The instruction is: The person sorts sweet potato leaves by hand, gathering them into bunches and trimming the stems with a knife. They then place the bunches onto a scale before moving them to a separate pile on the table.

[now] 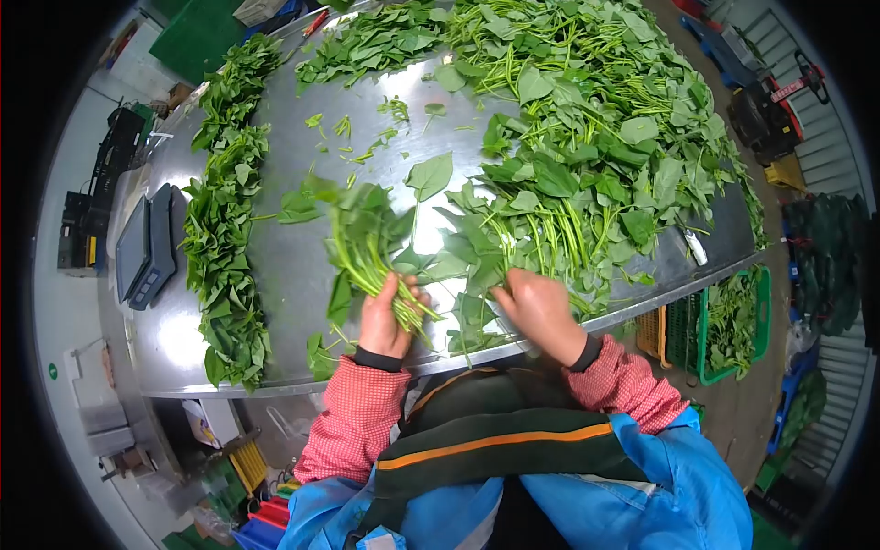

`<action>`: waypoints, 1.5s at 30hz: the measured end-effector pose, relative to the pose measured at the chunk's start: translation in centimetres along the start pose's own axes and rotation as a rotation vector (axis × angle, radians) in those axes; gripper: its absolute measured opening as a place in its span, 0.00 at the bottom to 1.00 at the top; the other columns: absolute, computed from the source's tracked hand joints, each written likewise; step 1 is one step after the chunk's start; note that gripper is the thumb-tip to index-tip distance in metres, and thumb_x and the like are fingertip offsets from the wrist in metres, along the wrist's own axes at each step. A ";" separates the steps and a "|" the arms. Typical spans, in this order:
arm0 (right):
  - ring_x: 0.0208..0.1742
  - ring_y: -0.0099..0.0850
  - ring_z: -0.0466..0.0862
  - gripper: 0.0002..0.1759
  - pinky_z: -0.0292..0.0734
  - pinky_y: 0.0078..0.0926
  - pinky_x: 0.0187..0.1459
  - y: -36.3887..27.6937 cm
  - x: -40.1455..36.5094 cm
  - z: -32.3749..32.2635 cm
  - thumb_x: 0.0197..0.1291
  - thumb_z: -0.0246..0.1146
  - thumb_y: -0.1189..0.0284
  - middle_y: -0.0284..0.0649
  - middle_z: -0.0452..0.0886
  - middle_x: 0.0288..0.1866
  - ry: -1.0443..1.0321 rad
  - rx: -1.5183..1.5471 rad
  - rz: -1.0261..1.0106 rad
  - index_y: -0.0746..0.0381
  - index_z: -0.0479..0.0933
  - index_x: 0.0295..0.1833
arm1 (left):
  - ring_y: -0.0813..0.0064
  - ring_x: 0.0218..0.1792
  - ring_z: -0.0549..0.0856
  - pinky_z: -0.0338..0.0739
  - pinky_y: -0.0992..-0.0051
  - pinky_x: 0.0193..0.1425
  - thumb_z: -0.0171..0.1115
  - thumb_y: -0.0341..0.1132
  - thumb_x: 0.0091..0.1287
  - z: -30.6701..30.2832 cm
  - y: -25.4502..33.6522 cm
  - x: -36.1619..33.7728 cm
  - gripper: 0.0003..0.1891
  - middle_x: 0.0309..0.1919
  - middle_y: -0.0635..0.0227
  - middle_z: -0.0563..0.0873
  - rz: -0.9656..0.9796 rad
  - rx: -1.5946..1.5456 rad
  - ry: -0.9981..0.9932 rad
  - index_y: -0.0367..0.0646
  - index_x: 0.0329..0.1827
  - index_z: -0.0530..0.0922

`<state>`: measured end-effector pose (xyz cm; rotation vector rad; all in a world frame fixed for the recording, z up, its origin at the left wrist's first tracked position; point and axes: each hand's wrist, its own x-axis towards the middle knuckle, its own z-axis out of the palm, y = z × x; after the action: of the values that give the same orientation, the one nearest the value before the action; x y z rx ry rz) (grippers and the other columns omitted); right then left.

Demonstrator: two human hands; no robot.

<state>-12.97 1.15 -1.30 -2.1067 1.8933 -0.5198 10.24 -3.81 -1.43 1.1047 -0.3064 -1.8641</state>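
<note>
My left hand [387, 316] is wrapped round the stems of a bunch of leafy greens [365, 240], whose leaves point away from me over the metal table [302, 151]. To its right, my right hand [536, 307] is closed in a pinch near the table's front edge, beside loose leaves [472, 252]. Whatever its fingertips grip is too small to make out. A large heap of greens [587, 137] covers the right part of the table, its stems close to my right hand.
A row of leafy bunches [229, 247] runs along the left side, next to a dark scale [151, 247]. A white object [696, 247] lies near the right edge. Beneath that edge stands a green crate [704, 339] holding greens. Cut stem pieces [362, 151] lie mid-table.
</note>
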 end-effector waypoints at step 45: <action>0.28 0.52 0.79 0.13 0.72 0.46 0.30 -2.4 0.6 -0.9 0.57 0.54 0.64 0.51 0.77 0.23 -0.312 0.416 -0.008 0.63 0.76 0.32 | 0.87 0.21 0.70 0.66 0.86 0.23 0.61 0.41 0.68 3.2 1.0 1.1 0.16 0.24 0.78 0.73 0.156 0.150 0.042 0.40 0.51 0.79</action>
<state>-11.18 0.87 0.58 -1.8023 1.4594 -0.5003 8.04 -5.93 0.38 1.1849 -0.5011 -1.6995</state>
